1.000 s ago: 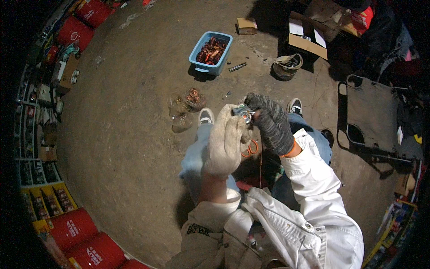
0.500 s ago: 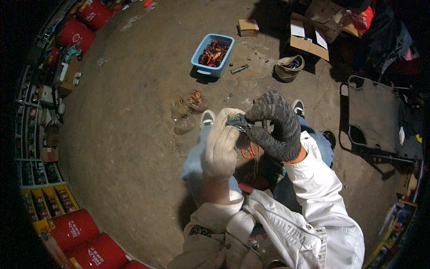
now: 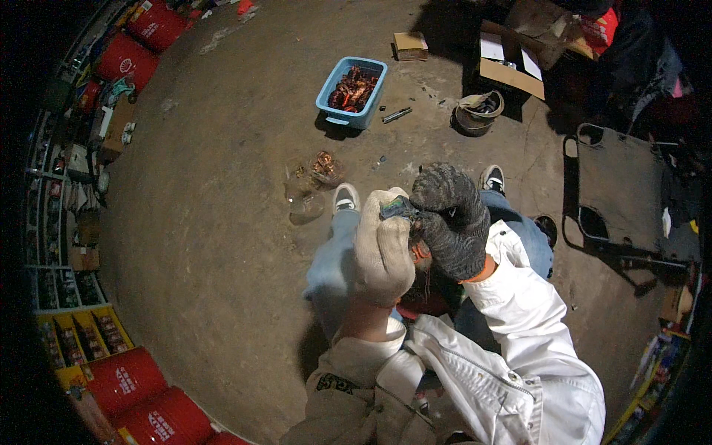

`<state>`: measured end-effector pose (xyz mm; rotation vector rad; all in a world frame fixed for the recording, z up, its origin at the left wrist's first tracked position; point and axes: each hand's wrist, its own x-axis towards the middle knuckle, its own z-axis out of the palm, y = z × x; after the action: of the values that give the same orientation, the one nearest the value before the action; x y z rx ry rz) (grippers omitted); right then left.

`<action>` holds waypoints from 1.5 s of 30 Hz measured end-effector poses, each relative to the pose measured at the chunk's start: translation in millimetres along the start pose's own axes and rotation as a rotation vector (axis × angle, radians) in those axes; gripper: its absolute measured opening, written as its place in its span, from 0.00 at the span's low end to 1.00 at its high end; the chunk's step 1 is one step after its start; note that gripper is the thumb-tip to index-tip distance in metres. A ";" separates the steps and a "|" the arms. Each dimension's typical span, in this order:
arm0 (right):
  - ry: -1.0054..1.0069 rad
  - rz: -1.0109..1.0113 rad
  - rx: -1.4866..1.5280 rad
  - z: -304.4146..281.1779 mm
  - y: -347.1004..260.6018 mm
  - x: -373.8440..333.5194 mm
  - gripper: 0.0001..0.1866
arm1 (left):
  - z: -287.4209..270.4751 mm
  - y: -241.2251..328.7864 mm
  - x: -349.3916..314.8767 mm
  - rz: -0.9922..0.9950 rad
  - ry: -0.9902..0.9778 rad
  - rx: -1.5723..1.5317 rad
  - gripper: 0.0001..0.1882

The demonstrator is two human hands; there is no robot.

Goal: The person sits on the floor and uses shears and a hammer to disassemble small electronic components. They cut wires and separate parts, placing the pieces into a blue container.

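Observation:
My left hand [image 3: 384, 248], in an off-white glove, is closed around a small dark blocky part [image 3: 396, 208] with a greenish face. Against the right side of this part, the fingers of my right hand [image 3: 454, 222], in a dark grey knit glove, are curled and pressed together. Whether they also hold a tool is hidden. Below the hands, between my knees, an orange-handled hand tool [image 3: 420, 254] shows in part. Just beyond my left shoe lie clear plastic bags [image 3: 302, 204], one with copper-coloured pieces [image 3: 324, 166] in it.
Ahead stands a blue plastic tub [image 3: 324, 100] of copper-coloured scrap. A dark metal rod [image 3: 397, 115] and a bucket [image 3: 475, 119] are to its right. Beyond are cardboard boxes [image 3: 410, 47]. A folding chair [image 3: 619, 189] stands right; red drums [image 3: 126, 382] and shelves line the left.
My right hand has moved slightly down and left, closing in on my left hand. The dark part has turned, showing more of its greenish face. The orange handles are now more covered.

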<state>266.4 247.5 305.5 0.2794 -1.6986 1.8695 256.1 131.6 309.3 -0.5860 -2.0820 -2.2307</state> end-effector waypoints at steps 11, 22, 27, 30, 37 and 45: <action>-0.004 0.218 0.121 11.1 0.6 3.7 0.11 | 1.9 2.1 2.7 -0.103 0.190 0.061 0.15; 0.085 0.133 -0.197 6.5 -5.7 5.9 0.10 | 3.8 6.4 13.1 0.136 0.123 0.298 0.09; 0.018 0.356 -0.121 4.3 -2.5 8.4 0.08 | 3.8 7.1 11.3 -0.130 0.155 -0.040 0.10; -0.084 0.375 -0.033 -0.1 1.1 14.2 0.08 | 2.9 4.0 11.0 -0.089 0.245 0.084 0.12; -0.019 0.355 -0.062 1.6 -0.3 12.9 0.10 | -8.1 2.8 11.8 -0.262 0.194 -0.002 0.16; -0.055 -0.136 -0.448 -3.1 2.2 17.1 0.11 | 4.3 16.3 16.0 -0.262 0.249 -0.122 0.09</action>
<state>252.1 255.3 312.2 0.2568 -2.0239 1.3505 246.8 137.7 329.7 -0.0324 -2.0072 -2.4299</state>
